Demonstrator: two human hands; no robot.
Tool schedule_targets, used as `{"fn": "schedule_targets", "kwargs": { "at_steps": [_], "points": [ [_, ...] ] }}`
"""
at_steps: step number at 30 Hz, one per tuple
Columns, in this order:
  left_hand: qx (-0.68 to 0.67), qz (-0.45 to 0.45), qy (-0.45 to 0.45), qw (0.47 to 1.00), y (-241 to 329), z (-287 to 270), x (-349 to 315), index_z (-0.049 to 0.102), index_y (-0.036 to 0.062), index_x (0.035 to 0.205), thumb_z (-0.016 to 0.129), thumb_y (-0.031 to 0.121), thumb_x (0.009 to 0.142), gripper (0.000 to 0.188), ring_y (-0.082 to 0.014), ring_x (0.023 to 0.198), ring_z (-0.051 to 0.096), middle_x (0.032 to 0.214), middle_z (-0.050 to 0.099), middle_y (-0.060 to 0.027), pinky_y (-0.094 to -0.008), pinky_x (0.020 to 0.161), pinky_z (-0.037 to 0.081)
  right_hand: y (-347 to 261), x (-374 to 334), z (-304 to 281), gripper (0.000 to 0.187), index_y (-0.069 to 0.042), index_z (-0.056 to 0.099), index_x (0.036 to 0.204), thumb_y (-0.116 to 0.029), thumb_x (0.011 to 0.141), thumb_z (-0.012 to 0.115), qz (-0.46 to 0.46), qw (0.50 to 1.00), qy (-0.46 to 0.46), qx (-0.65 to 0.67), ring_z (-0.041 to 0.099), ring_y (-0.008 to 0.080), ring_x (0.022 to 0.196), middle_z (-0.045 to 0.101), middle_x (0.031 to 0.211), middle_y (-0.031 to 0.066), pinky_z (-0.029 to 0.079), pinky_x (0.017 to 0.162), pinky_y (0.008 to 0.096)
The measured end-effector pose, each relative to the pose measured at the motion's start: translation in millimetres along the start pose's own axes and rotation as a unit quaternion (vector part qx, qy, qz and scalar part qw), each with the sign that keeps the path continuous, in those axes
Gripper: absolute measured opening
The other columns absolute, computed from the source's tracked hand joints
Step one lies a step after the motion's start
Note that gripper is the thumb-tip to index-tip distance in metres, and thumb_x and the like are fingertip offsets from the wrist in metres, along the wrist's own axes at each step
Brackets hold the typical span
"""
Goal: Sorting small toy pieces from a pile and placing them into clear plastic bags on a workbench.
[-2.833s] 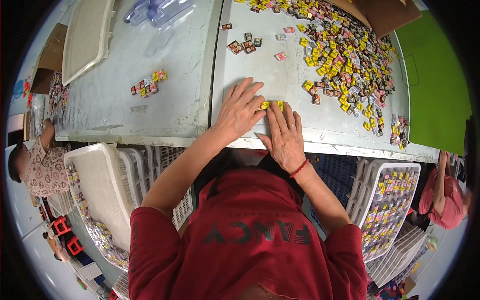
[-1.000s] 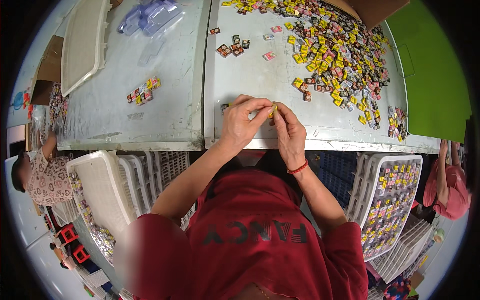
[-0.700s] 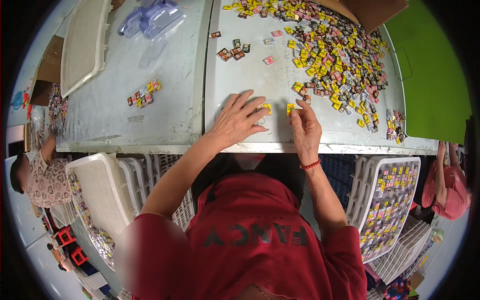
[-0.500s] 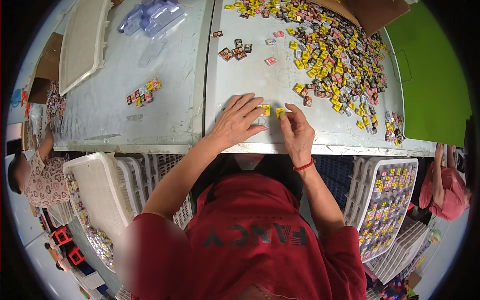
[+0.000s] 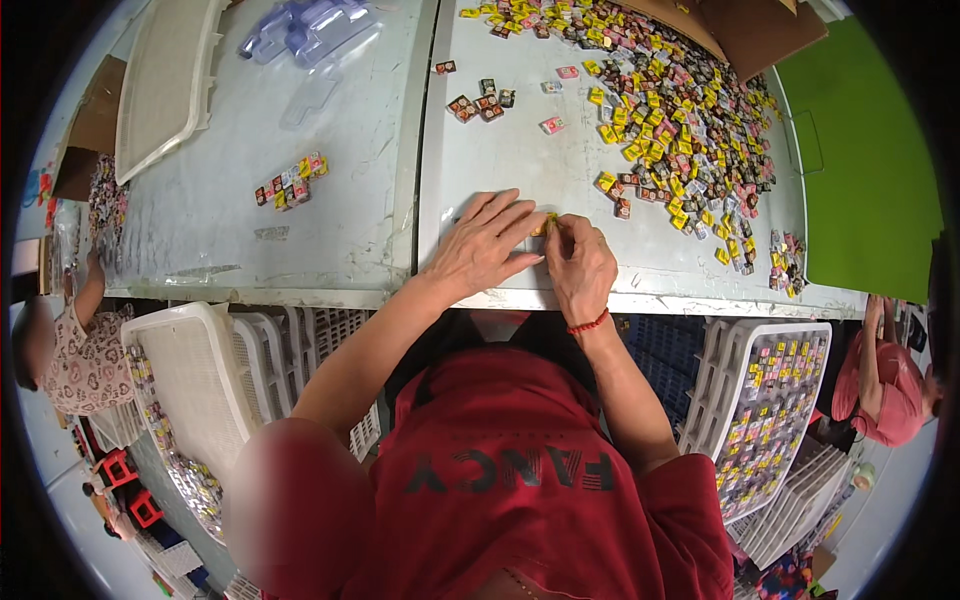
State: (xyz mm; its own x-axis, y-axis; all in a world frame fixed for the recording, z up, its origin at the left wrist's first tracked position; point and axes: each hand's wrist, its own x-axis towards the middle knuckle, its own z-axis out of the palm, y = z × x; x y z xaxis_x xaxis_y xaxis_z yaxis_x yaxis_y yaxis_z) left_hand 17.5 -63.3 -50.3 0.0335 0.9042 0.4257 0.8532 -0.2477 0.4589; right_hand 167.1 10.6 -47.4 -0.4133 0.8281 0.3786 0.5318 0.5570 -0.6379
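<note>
My left hand lies flat near the table's front edge with its fingers stretched out. Its fingertips rest against small wrapped pieces, mostly hidden beneath them. Close by on the right, my right hand pinches a small yellow box between thumb and fingers, touching the left fingertips. Farther back on the table lie a few loose brown boxes and a pink one. A big heap of small yellow, pink, brown and black boxes spreads over the right side.
Left of the table seam sits a short block of boxes, with clear plastic trays behind. A cardboard box stands behind the heap. White crates lean below the table edge on both sides. Other people work at far left and right.
My right hand has moved left with the yellow box, up against my left fingertips. My left hand stays nearly in place. The whole view has shifted slightly.
</note>
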Motion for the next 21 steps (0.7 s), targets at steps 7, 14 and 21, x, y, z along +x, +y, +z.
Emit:
{"fn": "schedule_targets", "kwargs": {
  "at_steps": [7, 14, 21],
  "points": [
    [0.043, 0.026, -0.022, 0.999, -0.1, -1.3, -0.7, 0.056, 0.0031, 0.113, 0.071, 0.026, 0.075, 0.047, -0.0305, 0.119, 0.046, 0.123, 0.052, -0.0122, -0.042, 0.099, 0.035, -2.4, 3.4, 0.4, 0.01, -0.007, 0.063, 0.091, -0.009, 0.081, 0.066, -0.09, 0.995, 0.0, -0.035, 0.058, 0.0285, 0.063, 0.059, 0.069, 0.0106, 0.046, 0.056, 0.0391],
    [0.054, 0.024, -0.066, 0.996, 0.1, -4.4, -0.4, 0.05, -0.0012, 0.119, 0.07, 0.029, 0.076, 0.057, -0.0348, 0.124, 0.04, 0.131, 0.046, -0.0165, -0.0446, 0.1, 0.035, -6.3, 0.8, -2.9, 0.011, -0.004, 0.063, 0.092, -0.003, 0.081, 0.065, -0.07, 0.997, -0.019, -0.04, 0.063, 0.0303, 0.072, 0.065, 0.079, 0.0128, 0.05, 0.064, 0.0382],
    [0.078, 0.037, -0.093, 0.992, 2.6, -5.3, 2.5, 0.047, -0.0021, 0.124, 0.067, 0.031, 0.077, 0.06, -0.0343, 0.124, 0.039, 0.134, 0.043, -0.0172, -0.0442, 0.1, 0.034, -0.4, 0.7, 0.6, 0.013, -0.005, 0.062, 0.095, -0.005, 0.082, 0.062, -0.082, 0.996, -0.008, -0.024, 0.058, 0.0292, 0.063, 0.06, 0.069, 0.0113, 0.045, 0.058, 0.0402]
  ]
}}
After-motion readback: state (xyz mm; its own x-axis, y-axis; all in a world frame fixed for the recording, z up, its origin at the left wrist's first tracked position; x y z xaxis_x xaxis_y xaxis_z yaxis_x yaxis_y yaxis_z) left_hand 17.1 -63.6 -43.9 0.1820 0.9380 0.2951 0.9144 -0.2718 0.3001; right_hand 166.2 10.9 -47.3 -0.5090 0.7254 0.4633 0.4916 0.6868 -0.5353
